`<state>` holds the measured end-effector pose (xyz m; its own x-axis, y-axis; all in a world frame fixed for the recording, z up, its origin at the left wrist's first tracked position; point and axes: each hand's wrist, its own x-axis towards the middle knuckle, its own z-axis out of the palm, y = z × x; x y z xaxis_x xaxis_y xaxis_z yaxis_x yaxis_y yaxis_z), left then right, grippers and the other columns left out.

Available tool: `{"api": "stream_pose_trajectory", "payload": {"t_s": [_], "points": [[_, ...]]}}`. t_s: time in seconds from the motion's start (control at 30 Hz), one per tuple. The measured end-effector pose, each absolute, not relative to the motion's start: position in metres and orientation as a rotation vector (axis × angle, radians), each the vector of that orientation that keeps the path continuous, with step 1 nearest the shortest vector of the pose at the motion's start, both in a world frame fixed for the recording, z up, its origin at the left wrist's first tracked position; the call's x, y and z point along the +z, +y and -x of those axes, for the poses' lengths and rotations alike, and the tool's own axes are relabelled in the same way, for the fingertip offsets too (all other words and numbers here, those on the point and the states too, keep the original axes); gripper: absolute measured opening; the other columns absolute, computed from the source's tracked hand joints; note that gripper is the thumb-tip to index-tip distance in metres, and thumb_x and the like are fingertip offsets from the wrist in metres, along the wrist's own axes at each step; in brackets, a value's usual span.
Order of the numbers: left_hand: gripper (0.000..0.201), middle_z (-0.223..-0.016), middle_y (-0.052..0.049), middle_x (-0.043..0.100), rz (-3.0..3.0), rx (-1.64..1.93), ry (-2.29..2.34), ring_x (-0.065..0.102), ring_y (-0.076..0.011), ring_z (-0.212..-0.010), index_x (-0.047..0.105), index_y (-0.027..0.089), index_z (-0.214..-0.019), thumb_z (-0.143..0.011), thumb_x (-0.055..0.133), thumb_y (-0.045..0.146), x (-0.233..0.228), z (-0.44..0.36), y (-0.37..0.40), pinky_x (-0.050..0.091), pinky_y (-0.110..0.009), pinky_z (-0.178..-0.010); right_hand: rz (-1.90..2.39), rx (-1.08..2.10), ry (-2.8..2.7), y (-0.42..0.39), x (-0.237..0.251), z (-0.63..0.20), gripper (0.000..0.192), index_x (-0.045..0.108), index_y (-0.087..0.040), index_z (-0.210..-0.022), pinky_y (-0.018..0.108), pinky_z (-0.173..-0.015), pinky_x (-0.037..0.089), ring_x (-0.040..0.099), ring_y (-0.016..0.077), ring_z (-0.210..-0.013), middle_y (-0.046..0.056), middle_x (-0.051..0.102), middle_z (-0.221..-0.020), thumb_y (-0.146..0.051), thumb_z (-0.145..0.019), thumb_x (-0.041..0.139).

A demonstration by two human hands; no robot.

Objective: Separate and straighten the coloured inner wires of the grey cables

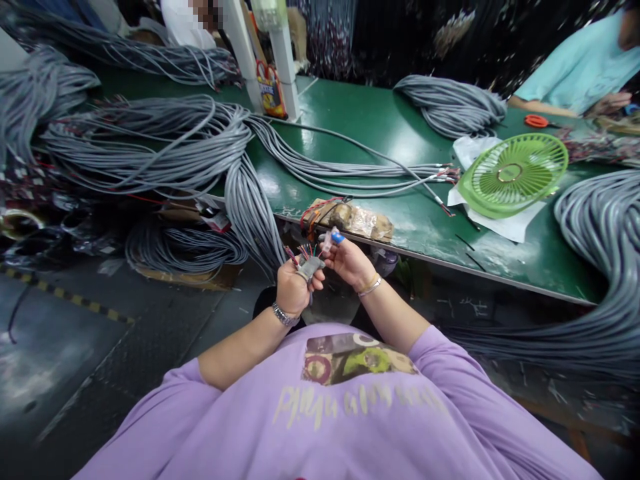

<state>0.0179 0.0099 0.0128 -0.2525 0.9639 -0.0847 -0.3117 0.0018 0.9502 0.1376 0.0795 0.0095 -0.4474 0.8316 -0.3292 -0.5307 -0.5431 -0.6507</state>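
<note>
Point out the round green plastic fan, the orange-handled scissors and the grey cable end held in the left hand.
Round green plastic fan [513, 175], head view, on its grille.
Orange-handled scissors [537, 121], head view, on the handle loop.
Grey cable end [310, 267], head view, on the sheath above the left hand [293, 288].

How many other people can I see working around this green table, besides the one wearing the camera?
2. One person in a white top sits at the far left end of the green table; another in a light blue top works at the far right. Others may be out of view.
</note>
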Motion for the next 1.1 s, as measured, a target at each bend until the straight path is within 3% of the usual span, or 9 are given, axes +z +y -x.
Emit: {"api": "stream_pose_trajectory", "payload": {"t_s": [0.5, 0.77, 1.1], "points": [[0.021, -0.052, 0.002, 0.063, -0.846, 1.504, 1.28, 0.051, -0.0068, -0.035, 0.062, 0.014, -0.072, -0.071, 0.068, 0.034, 0.005, -0.023, 0.02, 0.028, -0.016, -0.032, 0.705, 2.049, -0.502, 0.084, -0.006, -0.13, 0.031, 0.063, -0.02, -0.077, 0.022, -0.053, 0.045, 0.05, 0.0098, -0.057, -0.001, 0.06, -0.069, -0.05, -0.085, 0.062], [0.022, -0.052, 0.002, 0.062, -0.823, 1.441, 1.282, 0.051, -0.0067, -0.035, 0.062, 0.014, -0.073, -0.071, 0.068, 0.035, 0.003, -0.027, 0.019, 0.027, -0.016, -0.032, 0.645, 2.102, -0.499, 0.082, -0.009, -0.127, 0.035, 0.063, -0.02, -0.083, 0.025, -0.049, 0.043, 0.049, 0.0115, -0.052, -0.002, 0.06, -0.066, -0.054, -0.087, 0.056], [0.026, -0.049, 0.0, 0.06, -0.718, 1.368, 1.153, 0.049, -0.0074, -0.033, 0.062, 0.014, -0.068, -0.066, 0.07, 0.038, 0.014, -0.02, 0.005, 0.027, -0.017, -0.032, 0.659, 2.157, -0.48, 0.08, -0.002, -0.138, 0.052, 0.065, -0.018, -0.091, 0.024, -0.057, 0.049, 0.058, 0.0125, -0.065, 0.004, 0.068, -0.083, -0.066, -0.088, 0.043]]}}
